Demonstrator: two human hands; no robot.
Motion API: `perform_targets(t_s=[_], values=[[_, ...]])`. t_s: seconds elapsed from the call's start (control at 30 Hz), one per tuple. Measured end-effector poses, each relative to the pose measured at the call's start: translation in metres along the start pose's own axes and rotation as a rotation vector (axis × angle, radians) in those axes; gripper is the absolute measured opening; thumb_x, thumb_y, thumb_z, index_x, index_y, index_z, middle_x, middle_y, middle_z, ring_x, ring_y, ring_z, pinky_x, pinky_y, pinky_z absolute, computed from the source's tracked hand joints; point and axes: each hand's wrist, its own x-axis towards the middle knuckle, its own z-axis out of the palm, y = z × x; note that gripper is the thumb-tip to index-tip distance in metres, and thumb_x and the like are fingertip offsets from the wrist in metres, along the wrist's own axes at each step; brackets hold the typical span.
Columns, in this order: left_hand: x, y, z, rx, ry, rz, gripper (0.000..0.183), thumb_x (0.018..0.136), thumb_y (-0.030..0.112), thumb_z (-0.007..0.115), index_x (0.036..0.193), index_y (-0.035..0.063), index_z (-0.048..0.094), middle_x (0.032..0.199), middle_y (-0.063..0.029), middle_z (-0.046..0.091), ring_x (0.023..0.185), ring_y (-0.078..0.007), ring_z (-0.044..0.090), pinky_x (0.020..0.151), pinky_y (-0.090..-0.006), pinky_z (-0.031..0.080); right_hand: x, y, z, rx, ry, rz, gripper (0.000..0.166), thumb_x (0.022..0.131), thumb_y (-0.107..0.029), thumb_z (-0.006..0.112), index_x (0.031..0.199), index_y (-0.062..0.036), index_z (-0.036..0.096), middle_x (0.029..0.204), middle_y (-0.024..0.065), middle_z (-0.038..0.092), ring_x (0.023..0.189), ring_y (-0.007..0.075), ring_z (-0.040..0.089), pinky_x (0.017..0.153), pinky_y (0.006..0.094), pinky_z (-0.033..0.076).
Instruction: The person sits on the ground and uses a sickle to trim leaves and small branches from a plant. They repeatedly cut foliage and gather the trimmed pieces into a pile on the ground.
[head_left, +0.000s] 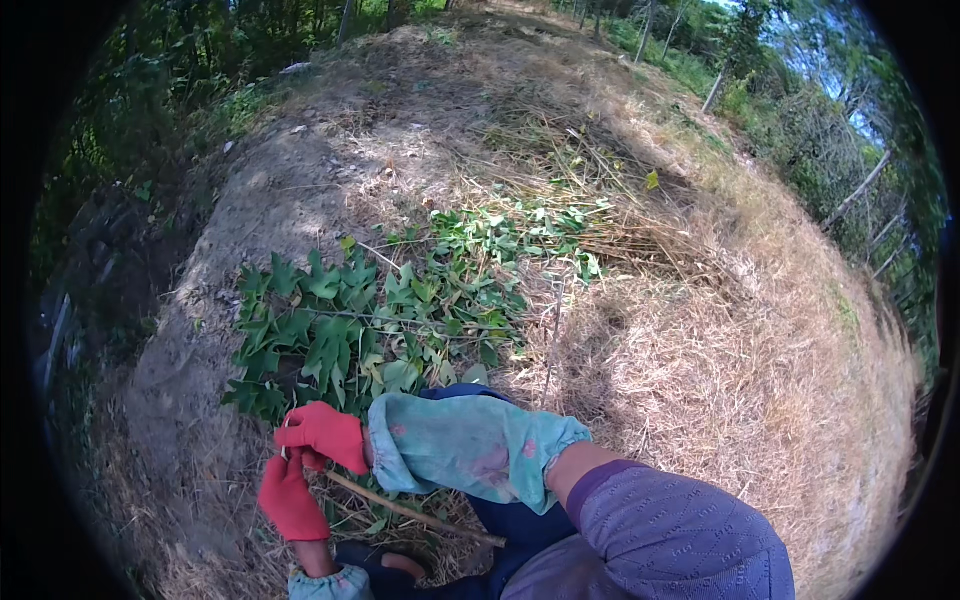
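My right hand (326, 436), in a red glove, meets my left hand (291, 496), gloved alike, low on the left. Their fingertips close together on a thin pale strip (284, 441), mostly covered by the gloves. A slender brown wooden stick (412, 514) slants from beneath the gloves down towards my right, over my legs. Its upper end is hidden, so I cannot tell which hand bears it or whether it joins the strip. Just beyond the gloves, cut leafy branches (330, 341) with broad lobed green leaves lie on the ground.
Smaller-leaved cut greenery (495, 232) lies farther off, beside a heap of dry stalks (645, 236). Dry straw (690, 367) covers the ground to the right; bare soil (255, 202) shows on the left. Dense bushes (150, 97) border the left, and leaning tree trunks (859, 191) stand right.
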Motion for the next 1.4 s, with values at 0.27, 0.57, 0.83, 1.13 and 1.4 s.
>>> perform_targets(t_s=[0.27,0.57,0.83,1.13,1.4], values=[[0.006,0.014,-0.003,-0.046,-0.066,-0.254,0.018,0.099,0.016,0.059,0.094,-0.0003,0.064,0.068,0.0012,0.053,0.059,-0.0075,0.045,0.053,-0.0282,0.037,0.015,0.01,0.007,-0.401,0.096,-0.316,0.03,0.089,-0.026,0.066,0.09,0.0039,0.064,0.075,0.0131,0.067,0.062,0.0192,0.062,0.058,0.0341,0.049],[0.001,0.013,-0.008,-0.239,-0.106,-0.139,0.03,0.103,0.029,0.053,0.088,0.0049,0.062,0.068,-0.0015,0.059,0.056,-0.0087,0.055,0.05,-0.0245,0.042,0.026,0.013,0.008,-0.401,0.124,-0.282,0.029,0.083,-0.026,0.066,0.084,0.0033,0.065,0.077,0.0215,0.067,0.074,0.0361,0.068,0.066,0.0426,0.052],[0.003,0.013,-0.02,-0.388,-0.187,-0.382,0.038,0.101,0.039,0.054,0.096,0.0025,0.064,0.067,-0.0054,0.062,0.048,-0.0138,0.058,0.046,-0.0261,0.045,0.013,-0.008,0.015,-0.625,-0.013,-0.446,0.026,0.088,-0.024,0.063,0.09,0.0018,0.063,0.075,0.0208,0.065,0.072,0.0348,0.068,0.065,0.0408,0.052],[0.009,-0.007,-0.014,-0.367,-0.057,-0.211,0.03,0.102,0.028,0.054,0.1,-0.0001,0.067,0.073,-0.002,0.062,0.062,-0.0065,0.054,0.055,-0.0258,0.043,0.017,0.004,0.028,-0.655,0.119,-0.499,0.027,0.089,-0.024,0.063,0.09,0.003,0.062,0.081,0.0251,0.063,0.079,0.0426,0.065,0.068,0.0431,0.052],[0.004,-0.005,-0.013,-0.274,0.005,-0.147,0.023,0.101,0.017,0.052,0.102,-0.0012,0.066,0.082,-0.0042,0.065,0.066,-0.0087,0.058,0.06,-0.0257,0.047,0.039,0.015,0.024,-0.165,0.057,-0.185,0.028,0.088,-0.023,0.065,0.088,0.0048,0.063,0.071,0.0111,0.066,0.063,0.019,0.063,0.058,0.0346,0.05]])
